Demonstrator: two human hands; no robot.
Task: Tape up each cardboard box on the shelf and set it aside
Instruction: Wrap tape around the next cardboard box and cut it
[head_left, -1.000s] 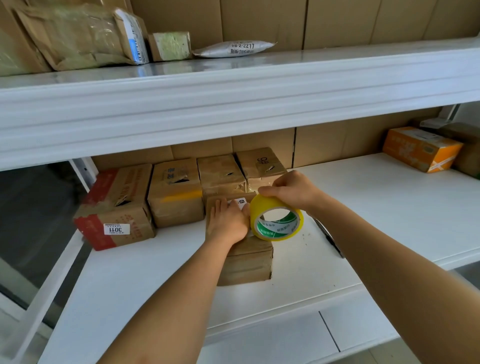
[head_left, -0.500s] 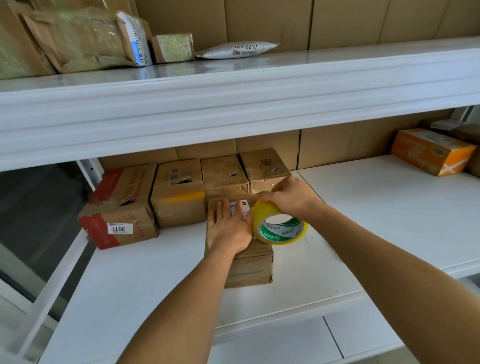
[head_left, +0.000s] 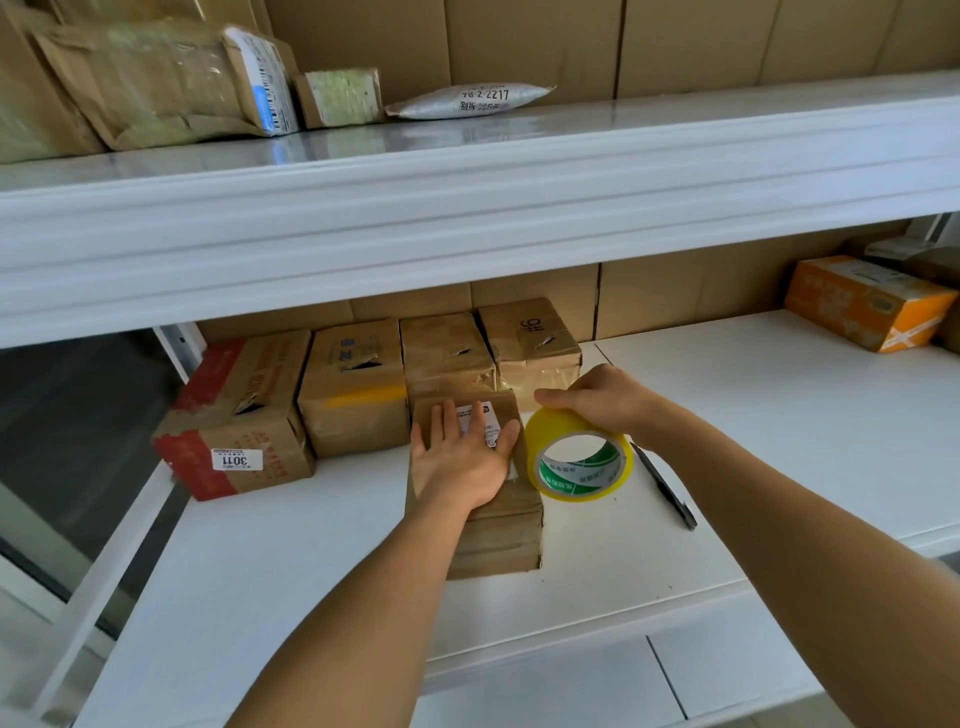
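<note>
A small brown cardboard box (head_left: 498, 540) with a white label stands at the front middle of the white shelf (head_left: 311, 561). My left hand (head_left: 462, 452) lies flat on its top, fingers straight, pressing it down. My right hand (head_left: 597, 400) grips a yellow tape roll (head_left: 579, 457) with a green-and-white core, held upright just right of the box's top. Behind stand several brown boxes in a row (head_left: 447, 353), the leftmost one (head_left: 234, 421) with red tape and a "3011" sticker.
A black pen-like tool (head_left: 665, 486) lies on the shelf right of the roll. An orange box (head_left: 867, 301) sits at the far right. The upper shelf (head_left: 467, 208) overhangs, holding parcels (head_left: 166, 83) and a white mailer bag (head_left: 467, 101).
My right hand has carried the tape roll slightly to the right, off the box's top edge. My left hand stays flat on the box.
</note>
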